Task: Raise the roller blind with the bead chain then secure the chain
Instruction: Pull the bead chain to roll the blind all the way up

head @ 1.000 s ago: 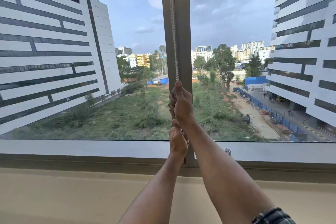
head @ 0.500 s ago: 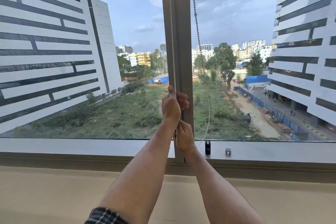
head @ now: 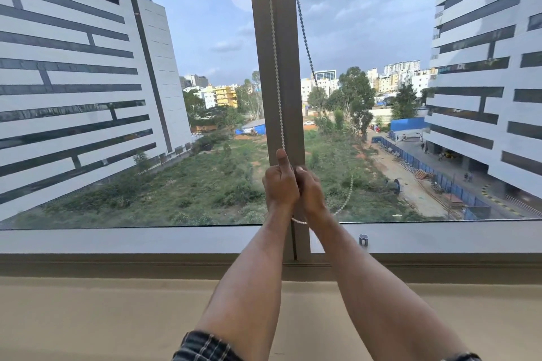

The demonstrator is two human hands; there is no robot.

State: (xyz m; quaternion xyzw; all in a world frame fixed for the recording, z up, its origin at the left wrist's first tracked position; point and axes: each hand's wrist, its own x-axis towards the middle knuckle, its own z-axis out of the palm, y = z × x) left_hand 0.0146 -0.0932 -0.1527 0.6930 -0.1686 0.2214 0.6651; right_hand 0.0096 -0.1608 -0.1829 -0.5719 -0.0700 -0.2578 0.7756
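Head view. Both hands are clenched side by side on the bead chain point(head: 277, 91) in front of the window mullion point(head: 289, 114). The left hand point(head: 281, 184), thumb raised along the taut front strand, has its grip clamped on the chain; the right hand point(head: 311, 192) is likewise closed around it. The chain's long axis runs vertically above the fists. Its slack return strand curves off to the right, toward the small chain holder point(head: 363, 240) on the sill point(head: 117, 240); the right hand is nearer. The blind itself is out of frame.

Daylit window point(head: 176, 97) with grey mullion point(head: 275, 67) above beige sill point(head: 102, 316)
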